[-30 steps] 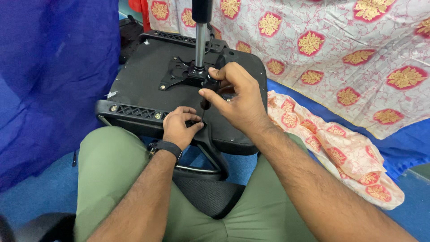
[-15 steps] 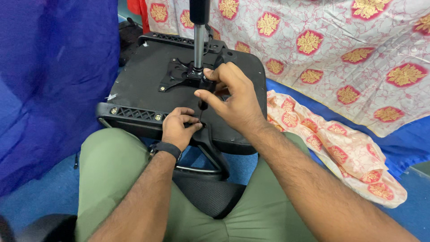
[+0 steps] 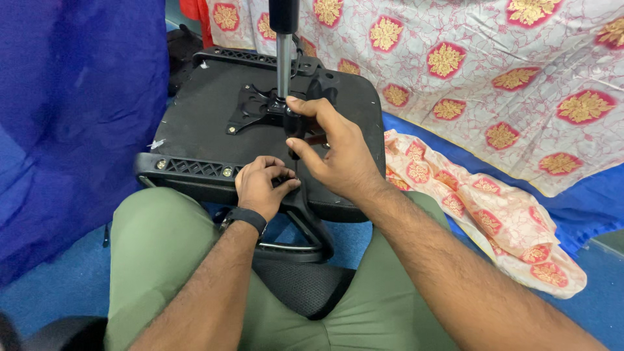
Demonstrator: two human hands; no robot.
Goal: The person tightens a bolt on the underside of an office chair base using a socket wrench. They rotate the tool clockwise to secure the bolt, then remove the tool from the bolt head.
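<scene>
1. Chair seat (image 3: pixel 214 110), black and turned underside up, rests tilted across my lap on my green trousers (image 3: pixel 162 253); both my hands work on it.
2. My right hand (image 3: pixel 335 153) has its fingers (image 3: pixel 305 107) curled shut round a black lever knob (image 3: pixel 294 125), just beside the foot of the gas-lift column; the thumb reaches down toward my left hand.
3. My left hand (image 3: pixel 260 185) sits at the near edge of the seat, fingers bent and pinched together on a small black part that I cannot make out, right by the slotted rim.
4. A black wristband (image 3: pixel 246 218) circles my left wrist.
5. The shiny gas-lift column (image 3: pixel 283 62) stands upright from the black mounting plate (image 3: pixel 250 107) bolted near the middle of the seat underside.
6. Two silver bolts show along the slotted near rim, left of my left hand.
7. A curved black armrest frame (image 3: pixel 305 237) hangs below the seat between my knees, over a mesh backrest (image 3: pixel 302 286).
8. A red-and-gold patterned cloth (image 3: pixel 494 84) is draped behind and to the right, blue fabric (image 3: pixel 71 97) hangs on the left, and the blue floor (image 3: pixel 58 292) lies beneath.
</scene>
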